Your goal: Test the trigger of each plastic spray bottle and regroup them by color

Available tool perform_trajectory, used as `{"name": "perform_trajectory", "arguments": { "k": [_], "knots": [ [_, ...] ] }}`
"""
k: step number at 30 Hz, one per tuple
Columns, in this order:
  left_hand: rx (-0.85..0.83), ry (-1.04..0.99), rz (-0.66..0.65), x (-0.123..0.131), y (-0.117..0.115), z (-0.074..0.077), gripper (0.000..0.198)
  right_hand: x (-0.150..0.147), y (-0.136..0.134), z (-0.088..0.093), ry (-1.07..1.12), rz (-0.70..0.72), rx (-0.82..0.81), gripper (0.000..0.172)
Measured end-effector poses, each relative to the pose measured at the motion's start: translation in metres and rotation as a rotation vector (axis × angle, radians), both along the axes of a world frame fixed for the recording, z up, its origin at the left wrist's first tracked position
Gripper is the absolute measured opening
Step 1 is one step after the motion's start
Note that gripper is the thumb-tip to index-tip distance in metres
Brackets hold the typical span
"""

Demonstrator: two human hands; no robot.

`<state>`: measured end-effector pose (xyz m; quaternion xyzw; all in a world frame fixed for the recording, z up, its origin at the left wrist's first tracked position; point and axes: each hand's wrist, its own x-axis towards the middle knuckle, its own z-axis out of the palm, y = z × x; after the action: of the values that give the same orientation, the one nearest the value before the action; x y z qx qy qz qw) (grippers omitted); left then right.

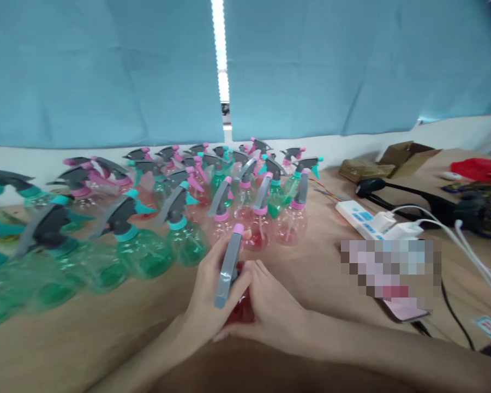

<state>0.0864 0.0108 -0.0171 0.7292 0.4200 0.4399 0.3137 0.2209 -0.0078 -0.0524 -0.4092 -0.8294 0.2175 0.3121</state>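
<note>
Close in front of me stands a pink spray bottle (242, 308) with a grey trigger head (229, 267) tipped in pink. My left hand (213, 286) is wrapped round the neck and trigger head from the left. Around the bottle's body from the right my right hand (272, 311) is closed, its fingers meeting the left hand. Most of the bottle is hidden by both hands. Just beyond are more pink spray bottles (291, 224). Green spray bottles (145, 254) with turquoise collars stand to the left.
Several rows of spray bottles fill the table's (147, 338) left and back. On the right lie a white power strip (358, 218) with plugged-in chargers, a blurred-out pink phone-like object (409, 312), a black stand-like object (425, 196) and cables. Behind them sits an open cardboard box (407, 158).
</note>
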Motion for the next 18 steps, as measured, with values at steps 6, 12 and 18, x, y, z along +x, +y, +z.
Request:
{"name": "perform_trajectory", "arguments": {
  "k": [6,12,18],
  "knots": [
    [0.039,0.045,-0.031,-0.039,-0.001,0.003,0.013,-0.018,0.001,-0.004,0.126,0.175,-0.125,0.078],
    [0.042,0.052,-0.126,-0.060,-0.003,0.004,0.032,-0.018,0.000,-0.019,0.063,0.211,-0.164,0.090],
    [0.087,0.105,-0.135,-0.063,-0.003,0.004,0.032,-0.012,-0.001,-0.041,-0.046,0.216,-0.104,0.097]
  ]
}}
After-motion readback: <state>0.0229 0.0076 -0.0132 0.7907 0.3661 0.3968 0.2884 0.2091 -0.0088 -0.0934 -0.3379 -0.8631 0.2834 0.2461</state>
